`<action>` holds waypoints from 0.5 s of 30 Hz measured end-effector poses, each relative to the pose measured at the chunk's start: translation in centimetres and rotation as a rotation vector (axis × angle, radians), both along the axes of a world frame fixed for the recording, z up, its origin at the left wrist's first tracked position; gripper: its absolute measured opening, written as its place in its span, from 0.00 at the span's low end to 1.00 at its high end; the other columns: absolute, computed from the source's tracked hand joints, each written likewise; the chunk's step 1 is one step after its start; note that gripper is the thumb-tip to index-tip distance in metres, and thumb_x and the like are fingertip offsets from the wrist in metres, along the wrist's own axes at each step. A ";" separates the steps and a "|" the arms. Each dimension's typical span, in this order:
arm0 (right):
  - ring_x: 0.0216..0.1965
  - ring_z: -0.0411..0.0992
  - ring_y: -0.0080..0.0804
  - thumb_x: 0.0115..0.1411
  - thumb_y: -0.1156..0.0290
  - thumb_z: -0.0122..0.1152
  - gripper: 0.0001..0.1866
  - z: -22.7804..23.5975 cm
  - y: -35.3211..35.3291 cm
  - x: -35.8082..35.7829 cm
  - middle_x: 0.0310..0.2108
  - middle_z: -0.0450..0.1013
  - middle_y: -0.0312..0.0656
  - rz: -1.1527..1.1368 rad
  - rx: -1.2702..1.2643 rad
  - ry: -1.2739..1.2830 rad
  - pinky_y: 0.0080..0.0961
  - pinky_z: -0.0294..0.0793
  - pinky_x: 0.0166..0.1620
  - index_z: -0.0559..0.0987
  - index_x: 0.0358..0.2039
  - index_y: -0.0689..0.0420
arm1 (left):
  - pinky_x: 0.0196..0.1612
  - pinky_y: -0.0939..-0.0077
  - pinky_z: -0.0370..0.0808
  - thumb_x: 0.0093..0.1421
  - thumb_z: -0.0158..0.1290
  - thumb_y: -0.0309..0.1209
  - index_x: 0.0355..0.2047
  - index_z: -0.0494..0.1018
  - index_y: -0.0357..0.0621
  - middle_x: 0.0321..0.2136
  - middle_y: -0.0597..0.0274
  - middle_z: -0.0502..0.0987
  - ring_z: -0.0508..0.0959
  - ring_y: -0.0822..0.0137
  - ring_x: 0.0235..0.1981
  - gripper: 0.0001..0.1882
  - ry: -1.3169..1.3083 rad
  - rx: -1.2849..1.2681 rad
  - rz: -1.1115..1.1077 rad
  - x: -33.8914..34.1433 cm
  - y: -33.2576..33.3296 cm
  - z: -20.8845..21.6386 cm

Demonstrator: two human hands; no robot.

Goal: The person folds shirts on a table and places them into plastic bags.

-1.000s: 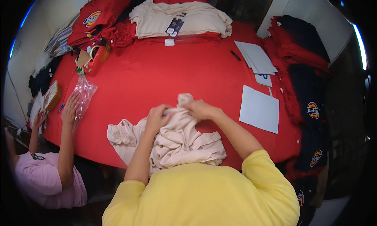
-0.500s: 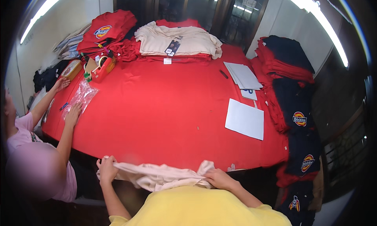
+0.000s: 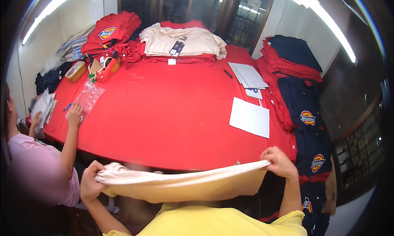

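A cream garment (image 3: 184, 184) is stretched taut between my two hands, in front of the table's near edge. My left hand (image 3: 91, 182) is closed round its bunched left end. At the other end, my right hand (image 3: 281, 163) pinches the upper right corner and is raised a little higher. The cloth's upper edge runs nearly straight and its lower part hangs loose, slightly blurred. Beyond it lies the red-covered table (image 3: 164, 117). Which part of the garment each hand grips cannot be made out.
Folded cream garments (image 3: 180, 41) with a dark tag lie at the back, beside red shirts (image 3: 113, 28). Navy and red piles (image 3: 301, 100) line the right edge. White sheets (image 3: 249, 118), a tape dispenser (image 3: 108, 69) and a clear plastic bag (image 3: 87, 97) lie on the table. A co-worker (image 3: 45, 166) stands left.
My hands have moved apart, the right one up and rightward, pulling the crumpled garment out straight. The co-worker's far hand has shifted from near the yellow-lidded box to white packets at the left edge.
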State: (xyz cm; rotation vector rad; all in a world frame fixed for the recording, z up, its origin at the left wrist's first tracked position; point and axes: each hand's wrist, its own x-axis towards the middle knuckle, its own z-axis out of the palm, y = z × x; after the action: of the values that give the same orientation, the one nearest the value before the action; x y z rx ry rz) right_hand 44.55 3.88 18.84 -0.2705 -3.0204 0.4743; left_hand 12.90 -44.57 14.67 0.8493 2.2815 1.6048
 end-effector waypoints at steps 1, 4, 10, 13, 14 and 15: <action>0.44 0.71 0.41 0.46 0.75 0.67 0.10 0.7 0.4 -0.5 0.40 0.75 0.39 -0.082 -0.170 0.177 0.31 0.71 0.47 0.80 0.32 0.60 | 0.26 0.85 0.64 0.40 0.67 0.28 0.28 0.66 0.41 0.19 0.71 0.67 0.67 0.81 0.23 0.20 0.080 -0.056 -0.060 -0.8 -1.5 0.8; 0.37 0.72 0.25 0.49 0.76 0.66 0.09 -0.9 5.4 -1.3 0.33 0.74 0.36 -0.031 -1.099 0.324 0.24 0.71 0.44 0.76 0.31 0.61 | 0.22 0.82 0.64 0.41 0.72 0.37 0.26 0.69 0.44 0.18 0.67 0.71 0.68 0.78 0.18 0.22 0.199 0.320 -0.040 -2.9 -2.5 2.3; 0.33 0.69 0.21 0.50 0.69 0.64 0.14 1.3 15.6 -19.4 0.30 0.72 0.35 -0.074 -0.298 0.239 0.21 0.69 0.38 0.75 0.36 0.61 | 0.42 0.73 0.68 0.51 0.53 0.33 0.34 0.71 0.35 0.29 0.59 0.71 0.72 0.66 0.36 0.14 0.546 -0.181 -0.201 -25.5 10.7 8.9; 0.52 0.66 0.34 0.54 0.62 0.63 0.26 -2.6 15.8 -31.5 0.49 0.69 0.43 -0.544 0.145 0.321 0.44 0.62 0.55 0.71 0.52 0.56 | 0.52 0.65 0.68 0.54 0.56 0.32 0.51 0.70 0.40 0.47 0.51 0.73 0.72 0.55 0.49 0.23 0.921 -0.294 0.199 -32.0 21.5 5.7; 0.61 0.61 0.39 0.56 0.58 0.62 0.31 -5.0 14.8 -34.2 0.58 0.65 0.46 -0.634 0.532 0.378 0.54 0.56 0.61 0.68 0.58 0.53 | 0.55 0.64 0.67 0.55 0.57 0.34 0.53 0.68 0.40 0.53 0.49 0.70 0.71 0.50 0.52 0.26 1.254 -0.464 0.372 -32.1 24.1 3.9; 0.65 0.51 0.42 0.57 0.55 0.60 0.33 -7.6 14.6 -35.5 0.63 0.56 0.46 -0.645 0.381 0.306 0.60 0.46 0.62 0.64 0.62 0.51 | 0.58 0.61 0.65 0.56 0.57 0.35 0.56 0.67 0.43 0.57 0.49 0.66 0.67 0.47 0.56 0.27 1.019 -0.494 0.229 -31.8 26.8 0.9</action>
State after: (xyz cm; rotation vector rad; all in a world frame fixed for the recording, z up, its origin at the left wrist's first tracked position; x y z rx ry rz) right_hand 9.06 18.48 11.29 -0.9825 -2.4569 -0.1051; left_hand -18.92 -17.75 15.53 1.5171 3.3162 0.5738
